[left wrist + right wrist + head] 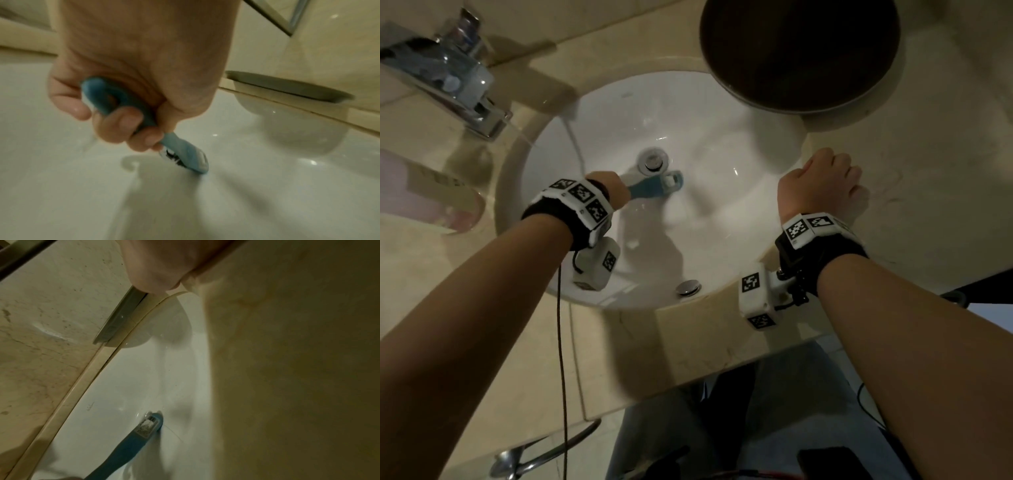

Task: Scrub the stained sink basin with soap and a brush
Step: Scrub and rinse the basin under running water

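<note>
L hand [610,192] down inside white sink basin [722,240]; fingers [117,123] wrapped tight round handle of blue brush [654,187], fist grip; brush head w/ white label sits on basin floor just beside chrome drain [653,161], bristles down against porcelain per L wrist view; brush tilted, handle end poking out back of the fist.

R hand [822,185] on beige stone counter [928,171] at basin's R rim; fingers curled under into loose fist, knuckles on the stone, nothing seen in it; R wrist view mostly blocked by hand and counter edge, but shows brush [144,430] on basin floor.

Chrome faucet [445,72] top L; thin stream of water running from it into basin, landing L of drain. Overflow cap [688,287] on near wall of basin. Dark round bowl [798,51] on counter behind basin, its edge overhanging rim. Pinkish object far L, blurred, can't ID. Both wrists carry marker-tagged camera bands.
</note>
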Motion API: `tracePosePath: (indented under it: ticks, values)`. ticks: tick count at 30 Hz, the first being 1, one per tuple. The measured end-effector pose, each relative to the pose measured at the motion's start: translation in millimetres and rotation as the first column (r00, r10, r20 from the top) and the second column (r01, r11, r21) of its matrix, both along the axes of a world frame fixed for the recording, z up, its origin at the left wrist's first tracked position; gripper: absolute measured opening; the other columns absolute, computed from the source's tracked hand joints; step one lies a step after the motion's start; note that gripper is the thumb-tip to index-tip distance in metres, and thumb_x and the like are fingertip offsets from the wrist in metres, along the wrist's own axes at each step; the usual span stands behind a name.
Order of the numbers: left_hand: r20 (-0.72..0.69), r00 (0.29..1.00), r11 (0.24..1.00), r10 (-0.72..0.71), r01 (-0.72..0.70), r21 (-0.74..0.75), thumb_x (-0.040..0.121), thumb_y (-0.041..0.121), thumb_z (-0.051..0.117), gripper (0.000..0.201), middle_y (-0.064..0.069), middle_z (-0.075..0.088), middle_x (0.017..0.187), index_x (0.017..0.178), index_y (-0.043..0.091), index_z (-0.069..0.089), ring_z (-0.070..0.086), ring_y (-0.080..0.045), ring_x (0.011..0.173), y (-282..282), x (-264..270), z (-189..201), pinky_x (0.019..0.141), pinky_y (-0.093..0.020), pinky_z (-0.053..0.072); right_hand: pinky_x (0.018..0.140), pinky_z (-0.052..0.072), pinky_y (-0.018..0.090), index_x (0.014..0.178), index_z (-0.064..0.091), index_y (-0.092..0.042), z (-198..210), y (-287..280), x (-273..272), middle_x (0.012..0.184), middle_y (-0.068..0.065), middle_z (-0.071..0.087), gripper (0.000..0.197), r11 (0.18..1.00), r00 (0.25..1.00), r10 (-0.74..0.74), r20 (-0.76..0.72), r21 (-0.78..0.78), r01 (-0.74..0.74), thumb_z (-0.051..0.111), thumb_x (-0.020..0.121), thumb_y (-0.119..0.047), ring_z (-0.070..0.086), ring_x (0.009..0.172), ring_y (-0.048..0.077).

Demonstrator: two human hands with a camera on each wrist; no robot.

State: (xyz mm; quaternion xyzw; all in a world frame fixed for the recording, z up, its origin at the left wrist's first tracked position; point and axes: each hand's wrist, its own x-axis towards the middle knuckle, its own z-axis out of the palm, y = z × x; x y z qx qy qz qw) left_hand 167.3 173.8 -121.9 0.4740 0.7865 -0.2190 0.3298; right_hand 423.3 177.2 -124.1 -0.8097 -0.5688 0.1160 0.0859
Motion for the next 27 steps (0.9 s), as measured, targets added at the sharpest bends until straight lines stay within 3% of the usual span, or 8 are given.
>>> tracePosePath:
  ticks: [2,4,6,11,15,19,23,27]
  values:
    - [0.052,0.997,0.998,0.056,-0.057,0.022,0.095,0.006,0.039,0.026,-0.019,0.061,0.083,0.093,-0.007,0.061,0.052,-0.021,0.067,5,-1,0,0.060,-0.023,0.040,0.100,0.029,0.041,0.117,0.050,-0.009,0,0,0,0.127,0.012,0.048,0.031,1.000,1.000,0.000,0.001,-0.008,0.000,0.039,0.090,-0.017,0.041,0.119,0.030]
    - [0.260,0.950,0.985,0.170,-0.169,-0.025,0.097,0.008,0.035,0.032,-0.010,0.051,0.054,0.071,0.001,0.052,0.047,-0.013,0.033,5,5,5,0.036,-0.011,0.033,0.100,0.029,0.041,0.117,0.050,-0.009,0,0,0,0.127,0.011,0.048,0.031,1.000,1.000,-0.002,-0.006,-0.012,0.002,0.039,0.089,-0.017,0.040,0.120,0.030]
    - [0.408,0.881,0.969,0.241,-0.197,-0.147,0.099,0.013,0.030,0.032,-0.006,0.043,0.057,0.075,0.004,0.048,0.037,-0.003,0.020,1,14,10,0.027,-0.006,0.024,0.100,0.028,0.040,0.116,0.050,-0.009,-1,1,-1,0.127,0.011,0.048,0.031,1.000,1.000,-0.006,-0.011,-0.016,0.006,0.039,0.088,-0.017,0.040,0.119,0.029]
    - [0.314,0.939,0.945,0.143,-0.035,-0.325,0.099,0.018,0.033,0.033,-0.005,0.043,0.059,0.072,0.007,0.050,0.038,-0.011,0.034,-15,21,-10,0.030,-0.007,0.024,0.101,0.028,0.042,0.116,0.049,-0.011,0,2,0,0.127,0.011,0.047,0.031,0.999,1.000,-0.003,0.000,-0.040,0.003,0.038,0.089,-0.018,0.040,0.118,0.030]
    - [0.204,0.963,0.978,0.175,-0.146,-0.149,0.097,0.009,0.038,0.035,-0.001,0.044,0.048,0.063,0.005,0.046,0.045,-0.011,0.034,-8,13,-21,0.029,-0.008,0.028,0.101,0.028,0.042,0.117,0.049,-0.010,0,2,-1,0.127,0.011,0.047,0.030,0.999,1.000,-0.005,0.006,-0.039,0.005,0.038,0.090,-0.019,0.040,0.119,0.030]
    - [-0.092,0.996,0.999,0.018,-0.021,-0.034,0.083,0.011,0.053,0.016,-0.001,0.047,0.063,0.092,-0.001,0.060,0.059,-0.024,0.070,15,-28,-50,0.065,-0.032,0.057,0.101,0.028,0.042,0.116,0.050,-0.010,0,2,-1,0.126,0.011,0.048,0.030,0.999,1.000,-0.010,-0.003,-0.033,0.010,0.039,0.089,-0.017,0.040,0.118,0.030]
    - [0.307,0.911,0.955,0.275,-0.296,0.022,0.097,0.008,0.036,0.022,-0.001,0.041,0.063,0.077,0.007,0.046,0.048,-0.008,0.033,11,2,-20,0.032,-0.011,0.033,0.100,0.028,0.042,0.115,0.050,-0.009,-1,2,-2,0.126,0.011,0.048,0.030,0.999,1.000,-0.018,-0.016,-0.029,0.018,0.040,0.088,-0.017,0.040,0.118,0.030]
    - [0.458,0.848,0.964,0.265,-0.247,-0.100,0.100,0.019,0.029,0.034,0.000,0.040,0.056,0.069,0.015,0.042,0.034,-0.001,0.021,7,26,-21,0.030,-0.005,0.018,0.101,0.028,0.042,0.116,0.049,-0.010,0,2,-2,0.126,0.011,0.047,0.030,0.999,1.000,-0.015,0.001,-0.043,0.015,0.039,0.089,-0.018,0.040,0.118,0.030]
